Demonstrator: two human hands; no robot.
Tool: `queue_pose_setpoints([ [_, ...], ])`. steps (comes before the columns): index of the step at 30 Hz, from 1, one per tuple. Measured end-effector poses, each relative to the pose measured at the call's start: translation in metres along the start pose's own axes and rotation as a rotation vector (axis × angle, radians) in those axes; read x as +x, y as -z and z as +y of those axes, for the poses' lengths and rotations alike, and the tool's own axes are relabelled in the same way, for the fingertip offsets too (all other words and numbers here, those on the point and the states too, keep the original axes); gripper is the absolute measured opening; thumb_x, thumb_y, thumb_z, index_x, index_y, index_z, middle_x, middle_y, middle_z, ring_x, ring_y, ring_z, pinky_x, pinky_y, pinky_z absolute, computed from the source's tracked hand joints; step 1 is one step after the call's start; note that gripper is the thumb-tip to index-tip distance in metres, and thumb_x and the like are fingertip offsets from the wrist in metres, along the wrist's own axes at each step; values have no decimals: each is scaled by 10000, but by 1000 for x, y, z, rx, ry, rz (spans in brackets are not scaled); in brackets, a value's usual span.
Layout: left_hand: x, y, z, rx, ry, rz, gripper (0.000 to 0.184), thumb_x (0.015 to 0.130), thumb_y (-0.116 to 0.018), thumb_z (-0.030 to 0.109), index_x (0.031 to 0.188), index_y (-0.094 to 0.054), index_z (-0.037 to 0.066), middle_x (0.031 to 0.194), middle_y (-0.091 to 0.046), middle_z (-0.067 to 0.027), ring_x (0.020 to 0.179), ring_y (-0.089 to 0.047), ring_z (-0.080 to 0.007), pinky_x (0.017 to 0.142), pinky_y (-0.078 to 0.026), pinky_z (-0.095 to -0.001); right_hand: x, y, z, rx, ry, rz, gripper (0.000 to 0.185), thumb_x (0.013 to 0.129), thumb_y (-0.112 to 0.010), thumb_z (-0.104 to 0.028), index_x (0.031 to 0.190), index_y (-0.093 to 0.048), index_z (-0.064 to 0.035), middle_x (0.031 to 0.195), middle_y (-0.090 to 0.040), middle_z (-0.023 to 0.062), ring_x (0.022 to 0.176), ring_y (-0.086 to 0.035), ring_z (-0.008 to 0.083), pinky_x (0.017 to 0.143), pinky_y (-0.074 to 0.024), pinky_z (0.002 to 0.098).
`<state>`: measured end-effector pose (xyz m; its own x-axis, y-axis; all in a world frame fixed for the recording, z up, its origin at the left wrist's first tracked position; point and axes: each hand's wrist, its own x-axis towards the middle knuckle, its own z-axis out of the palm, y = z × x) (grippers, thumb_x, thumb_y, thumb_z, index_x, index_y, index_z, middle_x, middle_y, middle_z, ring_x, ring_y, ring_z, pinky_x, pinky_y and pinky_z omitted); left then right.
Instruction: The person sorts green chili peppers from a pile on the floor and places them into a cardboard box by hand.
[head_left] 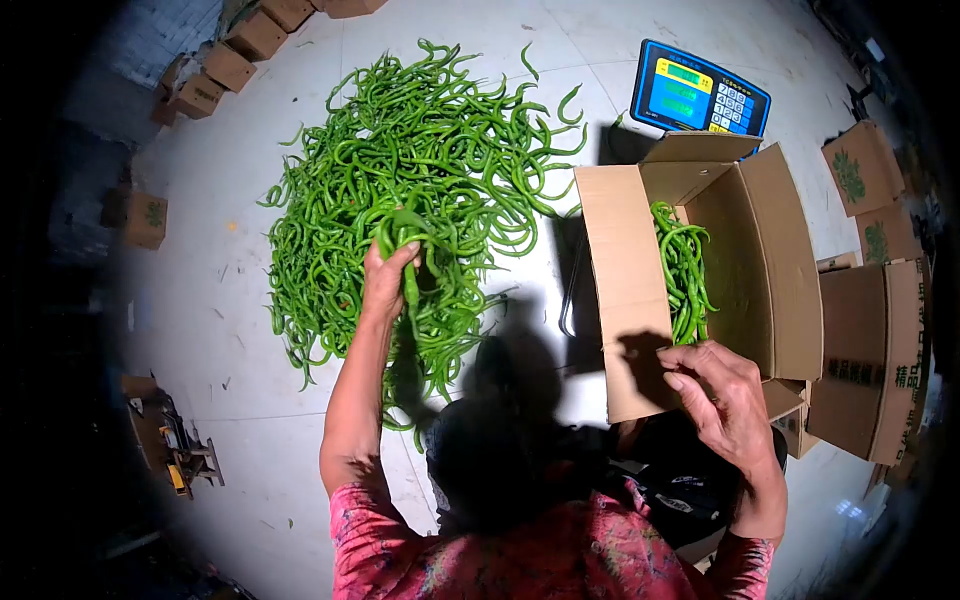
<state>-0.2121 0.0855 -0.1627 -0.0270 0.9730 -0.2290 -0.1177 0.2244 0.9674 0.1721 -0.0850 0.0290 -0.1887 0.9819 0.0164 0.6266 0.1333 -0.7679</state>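
A big heap of long, curly green chili peppers (370, 150) lies on the pale floor in front of me. At the heap's near side, my left hand (388, 275) is closed round a bunch of green chili peppers (410, 235), held above the others. My right hand (718, 400) is over the near end of an open cardboard box (625, 300). Its fingers are half bent, with thumb and forefinger apart and nothing visible between them. Inside the box, more green chili peppers (685, 270) lie along the left side.
A digital scale display (698, 95) stands behind the box. Flattened or folded cartons (850, 360) and another box (862, 165) are to the right. Small cartons (228, 68) line the far left, and a small stool-like object (190, 455) stands at the lower left.
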Motion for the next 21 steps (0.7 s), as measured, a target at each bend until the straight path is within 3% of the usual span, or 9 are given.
queue_pose_setpoints([
  [4,-30,2,48,-261,-2,-98,506,839,-619,32,1311,-440,66,888,-575,-37,650,-531,-118,539,-424,-231,-4,2,-3,56,-10,-17,168,858,-590,-56,1000,-631,25,874,-638,182,804,-623,359,731,-497,387],
  [6,-41,4,66,-383,20,-121,369,857,-589,7,1187,-461,112,913,-578,-78,670,-519,-157,543,-406,-255,-5,0,0,71,19,-12,187,859,-619,-73,1009,-629,40,892,-663,172,802,-646,318,743,-499,355],
  [8,-61,-9,92,-506,-7,-187,361,863,-583,11,1177,-453,133,929,-576,-92,685,-499,-153,548,-402,-255,-7,0,2,96,32,-29,187,861,-620,-78,1006,-629,40,898,-663,172,810,-647,319,748,-499,353],
  [13,-99,-40,138,-513,-39,-319,325,850,-606,61,1142,-510,169,949,-559,-69,624,-430,-114,518,-353,-232,-5,-3,2,160,51,-53,192,872,-587,-101,1011,-640,21,877,-668,143,807,-655,272,749,-503,329],
  [14,-105,-45,143,-482,-30,-334,390,844,-609,67,1203,-499,171,961,-562,-70,617,-427,-112,513,-350,-232,-5,-3,2,205,39,-65,214,873,-595,-111,1042,-641,11,890,-667,114,802,-655,207,743,-503,310],
  [16,-122,-67,158,-488,-32,-411,420,848,-604,75,1243,-486,152,980,-565,-68,615,-426,-111,512,-345,-230,-4,-10,2,371,-33,-32,266,873,-631,-194,1051,-639,3,857,-635,121,738,-599,198,710,-478,313],
  [17,-131,-80,162,-480,-19,-424,415,853,-599,75,1244,-484,151,991,-566,-67,615,-427,-112,510,-343,-231,-3,-13,2,388,3,9,291,862,-656,-212,1076,-640,-16,830,-606,82,707,-550,156,685,-465,288],
  [20,-149,-115,169,-509,72,-530,409,852,-622,64,1222,-521,208,1058,-578,-75,622,-455,-122,511,-344,-236,0,-20,-11,384,12,21,444,770,-758,-269,1131,-621,-48,882,-592,74,737,-556,152,679,-472,283],
  [21,-157,-126,168,-507,95,-545,398,842,-638,59,1209,-531,172,1048,-584,-75,627,-473,-125,515,-353,-238,-1,-21,-17,399,79,42,478,754,-772,-276,1144,-611,-52,901,-593,78,748,-565,152,673,-475,289],
])
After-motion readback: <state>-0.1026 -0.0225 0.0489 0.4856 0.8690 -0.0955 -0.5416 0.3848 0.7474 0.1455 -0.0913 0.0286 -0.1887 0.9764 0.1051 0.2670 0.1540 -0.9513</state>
